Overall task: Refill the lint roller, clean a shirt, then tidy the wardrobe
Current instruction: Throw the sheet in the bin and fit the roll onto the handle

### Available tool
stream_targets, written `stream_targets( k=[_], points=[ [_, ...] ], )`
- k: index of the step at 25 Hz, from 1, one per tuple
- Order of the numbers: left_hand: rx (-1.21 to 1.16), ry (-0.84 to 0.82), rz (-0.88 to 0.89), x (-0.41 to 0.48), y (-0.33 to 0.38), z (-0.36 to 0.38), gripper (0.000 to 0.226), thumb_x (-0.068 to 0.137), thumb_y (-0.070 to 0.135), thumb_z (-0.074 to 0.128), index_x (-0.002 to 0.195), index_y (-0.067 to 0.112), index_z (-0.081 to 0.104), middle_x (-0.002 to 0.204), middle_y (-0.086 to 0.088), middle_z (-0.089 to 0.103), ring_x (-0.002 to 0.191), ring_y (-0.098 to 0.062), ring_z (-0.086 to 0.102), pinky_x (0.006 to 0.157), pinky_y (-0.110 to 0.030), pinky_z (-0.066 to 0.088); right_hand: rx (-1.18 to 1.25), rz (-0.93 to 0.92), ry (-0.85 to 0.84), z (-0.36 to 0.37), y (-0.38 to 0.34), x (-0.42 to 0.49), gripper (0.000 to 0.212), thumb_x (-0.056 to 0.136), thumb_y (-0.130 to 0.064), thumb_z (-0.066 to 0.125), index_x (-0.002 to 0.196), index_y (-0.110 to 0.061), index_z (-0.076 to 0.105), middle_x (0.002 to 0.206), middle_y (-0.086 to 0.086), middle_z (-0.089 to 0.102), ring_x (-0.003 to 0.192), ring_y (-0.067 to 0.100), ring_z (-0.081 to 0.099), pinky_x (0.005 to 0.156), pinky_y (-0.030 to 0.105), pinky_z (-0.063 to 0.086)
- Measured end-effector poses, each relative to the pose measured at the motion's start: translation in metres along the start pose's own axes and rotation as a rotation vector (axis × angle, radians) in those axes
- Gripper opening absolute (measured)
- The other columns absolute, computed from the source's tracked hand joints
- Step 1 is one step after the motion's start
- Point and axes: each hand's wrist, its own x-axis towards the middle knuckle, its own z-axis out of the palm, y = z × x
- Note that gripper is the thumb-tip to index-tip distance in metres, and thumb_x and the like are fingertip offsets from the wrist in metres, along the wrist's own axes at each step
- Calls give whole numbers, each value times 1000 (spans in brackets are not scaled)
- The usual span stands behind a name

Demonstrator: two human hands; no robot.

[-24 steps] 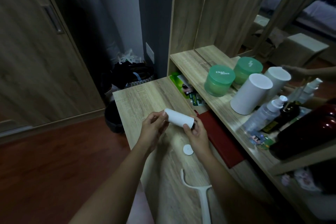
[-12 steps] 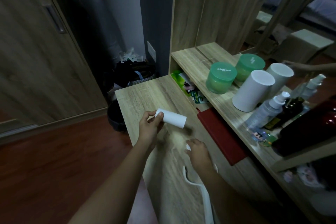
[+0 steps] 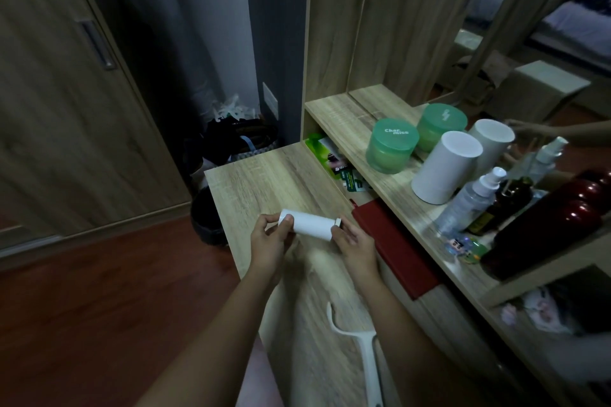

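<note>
A white lint roll refill (image 3: 310, 225) is held level above the wooden table top (image 3: 264, 182). My left hand (image 3: 269, 241) grips its left end. My right hand (image 3: 355, 241) pinches a small white end cap (image 3: 337, 222) against the roll's right end. The white lint roller handle (image 3: 362, 350) lies on the table near me, with its curved fork pointing away from me.
A shelf (image 3: 350, 119) on the right carries two green jars (image 3: 391, 145), white canisters (image 3: 446, 167), spray bottles (image 3: 469, 201) and a dark red vessel (image 3: 545, 225). A red book (image 3: 393, 244) lies below it. A dark bin (image 3: 206, 218) stands on the floor by the wardrobe door (image 3: 66, 109).
My right hand let go of the roll, reached down to the table for the round white cap, and came back up to the roll's right end with it.
</note>
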Motion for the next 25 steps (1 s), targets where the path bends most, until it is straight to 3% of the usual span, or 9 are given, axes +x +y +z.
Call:
stream_targets(
  k=[6,10,15,21,25],
  points=[
    [-57,62,7,-13,5,6,11,91,8,58,83,13,52,84,-3,63,70,-9,66,67,-21,56,-132,-87,-40,2,-8,-6,45,90,-12,57,133,-3,48,122,-5,54,108,4,53,78,2,43],
    [-84,50,-33,-14,8,5,11,92,8,57,84,12,51,92,-8,62,83,-19,64,71,-23,58,-227,-127,-81,-3,-11,-5,43,90,-10,57,132,-2,48,123,3,55,109,6,52,79,-2,39],
    [-62,70,-58,-18,6,10,13,93,10,56,82,13,48,94,-9,61,83,-21,63,77,-28,55,-463,-247,-82,2,-17,-9,52,90,-16,59,138,-5,41,118,4,32,103,14,49,90,19,43],
    [-99,93,-41,-30,11,28,15,95,4,49,83,13,43,92,-5,54,84,-14,57,79,-27,52,-574,-284,17,7,-18,-17,49,95,-12,48,141,-4,33,113,4,32,99,14,43,83,12,33],
    [17,47,-28,-29,13,30,10,92,7,54,95,11,45,99,-9,56,89,-19,59,77,-28,54,-491,-244,42,1,-20,-17,46,95,-15,49,138,-4,40,115,1,34,103,20,51,88,21,42]
  ],
)
